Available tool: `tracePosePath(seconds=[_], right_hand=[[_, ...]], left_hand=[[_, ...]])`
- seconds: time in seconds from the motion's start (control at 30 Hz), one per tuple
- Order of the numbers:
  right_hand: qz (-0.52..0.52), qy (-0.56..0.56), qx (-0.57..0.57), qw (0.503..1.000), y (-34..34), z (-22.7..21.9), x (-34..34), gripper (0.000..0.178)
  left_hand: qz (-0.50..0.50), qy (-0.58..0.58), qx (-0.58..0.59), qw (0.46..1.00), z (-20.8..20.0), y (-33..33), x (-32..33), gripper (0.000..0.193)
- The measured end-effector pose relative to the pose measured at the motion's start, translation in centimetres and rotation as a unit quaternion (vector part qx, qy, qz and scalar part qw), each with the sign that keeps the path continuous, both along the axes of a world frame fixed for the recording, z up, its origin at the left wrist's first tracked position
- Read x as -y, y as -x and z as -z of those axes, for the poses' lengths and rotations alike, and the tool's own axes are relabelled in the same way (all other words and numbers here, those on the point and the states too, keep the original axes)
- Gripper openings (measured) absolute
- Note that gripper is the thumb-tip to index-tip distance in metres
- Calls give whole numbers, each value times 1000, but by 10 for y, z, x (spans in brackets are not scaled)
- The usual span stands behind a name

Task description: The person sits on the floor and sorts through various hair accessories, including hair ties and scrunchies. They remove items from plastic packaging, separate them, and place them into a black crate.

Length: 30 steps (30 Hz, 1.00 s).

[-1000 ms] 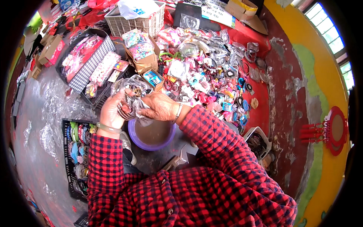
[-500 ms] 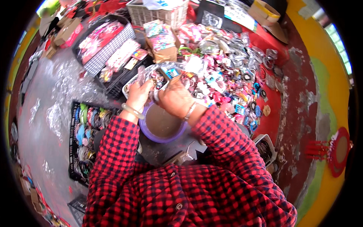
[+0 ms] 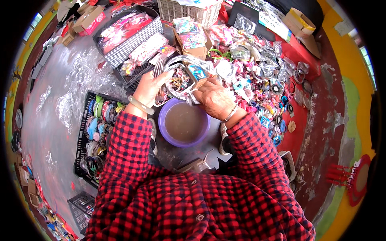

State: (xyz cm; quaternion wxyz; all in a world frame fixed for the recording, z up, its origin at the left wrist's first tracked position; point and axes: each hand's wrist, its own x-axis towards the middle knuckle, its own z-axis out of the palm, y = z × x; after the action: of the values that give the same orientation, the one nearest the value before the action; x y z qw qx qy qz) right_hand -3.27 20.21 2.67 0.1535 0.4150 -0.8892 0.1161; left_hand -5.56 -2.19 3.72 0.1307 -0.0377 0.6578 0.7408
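A looped bundle of silver-grey bands, headband-like in shape, [image 3: 185, 59] stretches between my two hands. My left hand [image 3: 151, 87] is closed on its left side, thumb toward the middle. At the right end, the fingers of my right hand [image 3: 215, 97] are curled around the bundle's lower part. Inside the loop a white basket of small colourful pieces [image 3: 180, 81] shows below. A blue-fronted pack [image 3: 197, 72] lies beside my right fingers. Just under both hands stands a purple basin [image 3: 161, 125] with murky greyish water.
Hair accessories [image 3: 245, 86] and clear bags heap on red cloth to the right. A black crate of headbands [image 3: 79, 154] stands at left, with a checked basket [image 3: 136, 40] and an open carton [image 3: 200, 53] behind. Crumpled clear plastic [image 3: 76, 92] covers the left floor.
My hands have moved apart, and the grey bundle now spans openly between them. The view has shifted, so the basin and crates sit farther right in it.
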Motion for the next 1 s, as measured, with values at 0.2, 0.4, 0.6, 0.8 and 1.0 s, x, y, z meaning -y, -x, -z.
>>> tracePosePath(seconds=[0.2, 0.4, 0.6, 0.8, 1.0], right_hand=[[0, 151, 206, 967, -9, -8, 10, 29], [7, 224, 312, 923, -8, -4, 20, 34], [-31, 196, 436, 878, -6, -4, 10, 25], [160, 347, 518, 765, -1, 11, -11, 20], [67, 579, 512, 631, 16, -8, -30, 24]], left_hand=[[80, -352, 80, 929, -4, -13, -14, 25], [15, -358, 78, 930, 4, -7, -11, 23], [-174, -381, 12, 908, -19, 5, 24, 14], [-202, -452, -75, 865, -32, 7, 81, 12], [-166, -425, -44, 889, -11, 16, 84, 19]])
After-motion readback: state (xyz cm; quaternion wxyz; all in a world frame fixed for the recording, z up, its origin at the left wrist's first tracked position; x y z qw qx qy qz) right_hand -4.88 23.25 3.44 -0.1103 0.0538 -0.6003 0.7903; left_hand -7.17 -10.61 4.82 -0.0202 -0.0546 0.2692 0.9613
